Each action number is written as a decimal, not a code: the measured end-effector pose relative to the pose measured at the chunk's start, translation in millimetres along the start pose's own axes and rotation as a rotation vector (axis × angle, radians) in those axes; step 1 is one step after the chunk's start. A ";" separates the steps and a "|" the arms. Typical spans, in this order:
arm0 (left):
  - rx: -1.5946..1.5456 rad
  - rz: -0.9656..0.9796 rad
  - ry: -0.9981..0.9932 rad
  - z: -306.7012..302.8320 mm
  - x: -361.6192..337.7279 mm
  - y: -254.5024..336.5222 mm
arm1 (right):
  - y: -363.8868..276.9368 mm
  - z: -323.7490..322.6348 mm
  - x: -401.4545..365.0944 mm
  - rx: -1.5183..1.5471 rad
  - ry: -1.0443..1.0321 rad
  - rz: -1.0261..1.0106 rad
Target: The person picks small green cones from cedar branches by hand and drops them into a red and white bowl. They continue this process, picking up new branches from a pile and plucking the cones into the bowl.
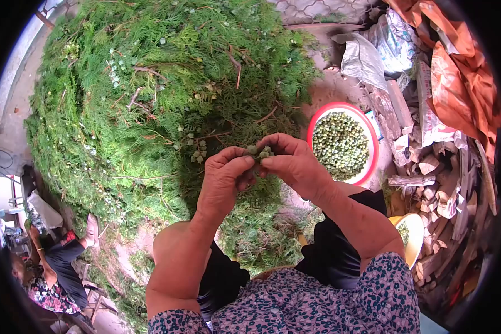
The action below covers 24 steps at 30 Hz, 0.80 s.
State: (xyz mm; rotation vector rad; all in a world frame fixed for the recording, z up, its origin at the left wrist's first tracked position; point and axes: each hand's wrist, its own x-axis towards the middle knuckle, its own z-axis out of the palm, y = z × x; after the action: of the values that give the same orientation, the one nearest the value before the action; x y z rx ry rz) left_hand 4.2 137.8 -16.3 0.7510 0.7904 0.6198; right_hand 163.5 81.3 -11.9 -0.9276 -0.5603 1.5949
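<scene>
Both hands meet in front of me, over the edge of a big heap of cut conifer branches (111,117). Small green cones (265,151) sit between the fingertips, partly covered by them. My left hand (228,173) pinches at the left of this cluster, thumb against fingers. From the other side my right hand (292,164) grips the same cluster with thumb and forefinger. Just right of my right hand stands a white basin with a red rim (374,139), holding many loose green cones (339,146). More cones (199,153) hang on a twig left of my hands.
Split firewood (434,206) is stacked at the right, below an orange tarp (456,83) and plastic sacks (392,42). A yellow basin (413,239) stands by my right elbow. Another person (55,273) sits at the lower left. Loose sprigs (256,239) lie between my legs.
</scene>
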 end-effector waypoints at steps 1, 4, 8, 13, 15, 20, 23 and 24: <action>-0.049 -0.043 0.001 -1.7 0.6 -1.2 | -0.8 -0.6 -0.3 0.054 -0.001 0.045; -0.142 -0.066 -0.025 -1.9 2.3 -3.1 | -5.2 -2.0 -1.0 0.133 -0.003 0.110; -0.152 -0.078 -0.038 0.7 1.0 -1.9 | -7.2 -5.4 -1.9 0.133 -0.018 0.125; -0.110 -0.101 -0.144 -6.7 3.6 -3.8 | -5.9 -8.5 -5.7 0.189 -0.046 0.148; -0.099 -0.103 -0.137 -5.1 3.4 -4.5 | -5.1 -9.9 -8.4 0.228 -0.055 0.165; -0.007 -0.109 -0.134 -2.4 1.8 -4.8 | -9.0 -14.0 -12.9 0.170 -0.047 0.124; -0.062 -0.122 -0.162 -4.4 1.3 -3.3 | -14.1 -22.6 -12.5 0.210 -0.018 0.104; -0.023 -0.125 -0.170 -5.4 1.0 -2.8 | -18.5 -25.8 -12.6 0.210 -0.013 0.101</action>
State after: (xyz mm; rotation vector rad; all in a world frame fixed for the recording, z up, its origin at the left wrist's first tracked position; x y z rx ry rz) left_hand 1.1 138.8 -21.4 0.7179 0.6668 0.4457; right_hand 195.7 70.3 -9.0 -0.7983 -0.3505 1.7148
